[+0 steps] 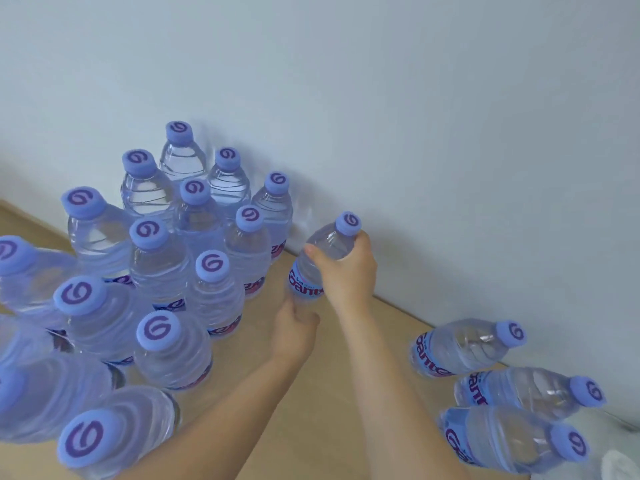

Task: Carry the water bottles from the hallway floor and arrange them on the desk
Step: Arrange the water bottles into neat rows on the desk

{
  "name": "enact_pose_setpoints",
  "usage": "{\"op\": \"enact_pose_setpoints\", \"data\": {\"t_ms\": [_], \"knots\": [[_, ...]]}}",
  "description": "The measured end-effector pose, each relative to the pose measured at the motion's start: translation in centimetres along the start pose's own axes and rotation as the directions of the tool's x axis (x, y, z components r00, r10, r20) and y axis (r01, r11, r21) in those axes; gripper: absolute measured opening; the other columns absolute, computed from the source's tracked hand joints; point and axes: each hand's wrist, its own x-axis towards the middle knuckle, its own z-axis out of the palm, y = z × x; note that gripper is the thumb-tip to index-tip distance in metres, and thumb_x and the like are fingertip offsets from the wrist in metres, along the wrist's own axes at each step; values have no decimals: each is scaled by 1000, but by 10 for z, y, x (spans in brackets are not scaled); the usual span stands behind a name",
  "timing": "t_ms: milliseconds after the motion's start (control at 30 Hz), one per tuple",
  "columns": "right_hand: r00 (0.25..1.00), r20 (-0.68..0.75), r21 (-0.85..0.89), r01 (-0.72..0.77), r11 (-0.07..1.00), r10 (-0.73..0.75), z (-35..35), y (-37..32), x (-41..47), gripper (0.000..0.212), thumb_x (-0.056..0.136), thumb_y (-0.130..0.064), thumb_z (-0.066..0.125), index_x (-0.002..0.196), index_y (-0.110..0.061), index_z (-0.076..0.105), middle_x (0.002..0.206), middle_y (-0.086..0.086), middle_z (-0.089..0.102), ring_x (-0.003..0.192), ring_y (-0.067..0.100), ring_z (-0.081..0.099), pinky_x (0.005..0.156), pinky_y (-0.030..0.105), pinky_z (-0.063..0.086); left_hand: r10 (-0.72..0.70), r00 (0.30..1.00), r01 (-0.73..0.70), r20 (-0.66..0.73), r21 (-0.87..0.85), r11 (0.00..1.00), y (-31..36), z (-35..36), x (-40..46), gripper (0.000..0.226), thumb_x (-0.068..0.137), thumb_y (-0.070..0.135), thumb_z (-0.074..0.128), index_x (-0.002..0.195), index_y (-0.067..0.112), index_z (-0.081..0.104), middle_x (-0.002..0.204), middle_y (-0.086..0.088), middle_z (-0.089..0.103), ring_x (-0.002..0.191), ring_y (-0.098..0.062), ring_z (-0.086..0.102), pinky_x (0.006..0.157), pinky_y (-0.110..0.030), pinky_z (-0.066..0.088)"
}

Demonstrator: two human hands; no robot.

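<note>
I see the clear plastic water bottle with the blue cap (323,252) tilted by the white wall (415,116), right hand (343,271) wrapped round its shoulder, left hand (294,329) gripping its base; standing bottles (156,261) crowd the wooden desk (322,393).

Left of the held bottle (320,258), the nearest standing bottles (38,389) blur and run off the picture's edge. The right hand (346,271) covers its label's end, and its base hides behind the left hand (294,330).
</note>
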Motion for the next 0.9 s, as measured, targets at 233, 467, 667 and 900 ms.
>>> {"op": "enact_pose_setpoints", "data": {"t_ms": [233, 467, 667, 900], "knots": [[997, 13, 13, 78, 997, -78, 27, 2, 12, 62, 63, -40, 81, 112, -24, 48, 109, -13, 52, 97, 5, 51, 74, 23, 36, -58, 992, 49, -110, -86, 995, 11, 8, 24, 33, 91, 5, 44, 122, -3, 52, 110, -32, 59, 103, -39, 59, 74, -32, 47], [992, 26, -35, 124, 992, -123, 36, -1, 22, 68, 65, -39, 82, 118, -17, 45, 113, -8, 41, 102, 9, 47, 71, 24, 32, -90, 988, 69, -128, -163, 984, 14, 9, 31, 34, 95, 4, 39, 126, -4, 50, 116, -37, 55, 114, -45, 50, 82, -38, 46], [990, 73, -31, 127, 991, -125, 32, 1, 18, 84, 64, -40, 83, 131, -14, 39, 126, 3, 39, 118, 18, 40, 84, 23, 35, -60, 995, 55, -77, -68, 996, 14, 5, 31, 41, 91, 0, 43, 132, 5, 45, 119, -29, 57, 113, -38, 55, 80, -28, 42], [964, -212, 111, 190, 976, -163, -40, 29, -32, 50, 81, -27, 69, 125, -17, 46, 113, -15, 47, 110, 3, 48, 96, 20, 37, -113, 992, 107, 56, 95, 990, 7, 13, 7, 73, 86, 2, 52, 149, 8, 16, 147, -13, 34, 127, -16, 39, 103, -28, 36]]}}
